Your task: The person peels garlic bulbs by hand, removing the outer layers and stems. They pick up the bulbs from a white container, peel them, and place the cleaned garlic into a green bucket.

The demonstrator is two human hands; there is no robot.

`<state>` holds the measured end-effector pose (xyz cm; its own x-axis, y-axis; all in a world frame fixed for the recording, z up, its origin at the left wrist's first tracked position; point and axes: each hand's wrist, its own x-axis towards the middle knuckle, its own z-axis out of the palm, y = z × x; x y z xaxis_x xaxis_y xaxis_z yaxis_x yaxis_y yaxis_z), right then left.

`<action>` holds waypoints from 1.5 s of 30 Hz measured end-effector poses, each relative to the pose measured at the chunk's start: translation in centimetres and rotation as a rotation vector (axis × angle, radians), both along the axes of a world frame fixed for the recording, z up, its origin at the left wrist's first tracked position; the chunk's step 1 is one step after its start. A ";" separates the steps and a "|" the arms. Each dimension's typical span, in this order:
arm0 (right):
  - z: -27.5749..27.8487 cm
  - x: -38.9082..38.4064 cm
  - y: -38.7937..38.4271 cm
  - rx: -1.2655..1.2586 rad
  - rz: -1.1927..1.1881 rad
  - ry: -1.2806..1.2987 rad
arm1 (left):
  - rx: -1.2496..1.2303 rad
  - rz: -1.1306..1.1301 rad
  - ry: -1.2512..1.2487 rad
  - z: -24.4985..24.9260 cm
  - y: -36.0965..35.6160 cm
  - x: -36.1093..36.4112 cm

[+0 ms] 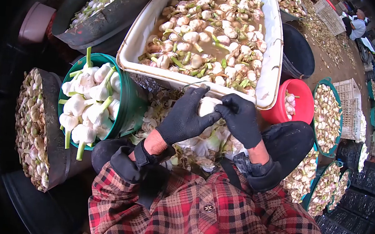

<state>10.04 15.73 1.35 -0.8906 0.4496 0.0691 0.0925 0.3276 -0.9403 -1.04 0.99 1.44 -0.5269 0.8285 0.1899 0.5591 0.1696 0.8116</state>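
A pale garlic bulb (208, 106) is between my two black-gloved hands, just in front of the near rim of a white tub (173, 74). My left hand (182, 119) is closed around the bulb's left side, its thumb along the underside. From the right, my right hand (241, 121) pinches at the bulb with bent fingers; its fingertips are partly hidden. Loose garlic skins and leaves (202, 147) lie heaped below both hands, between my knees. Inside the tub, many garlic bulbs (194, 36) sit in brownish water.
On the left stands a green bucket (129, 106) filled with whiter, trimmed garlic bulbs (94, 96). A red bucket (303, 106) to the right holds a few bulbs. Further right are more garlic-filled baskets (326, 117) and a white crate (347, 105). A person (358, 27) is in the background.
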 end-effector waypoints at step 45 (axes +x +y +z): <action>3.8 -2.8 2.9 0.205 0.619 -0.216 | 0.658 0.426 -0.893 2.0 -1.7 -4.4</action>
<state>7.22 18.60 5.11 -0.9827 -0.1496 -0.1094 0.0093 0.5497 -0.8353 -5.48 -0.72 3.41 -0.8984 0.4350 -0.0606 -0.2489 -0.3907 0.8862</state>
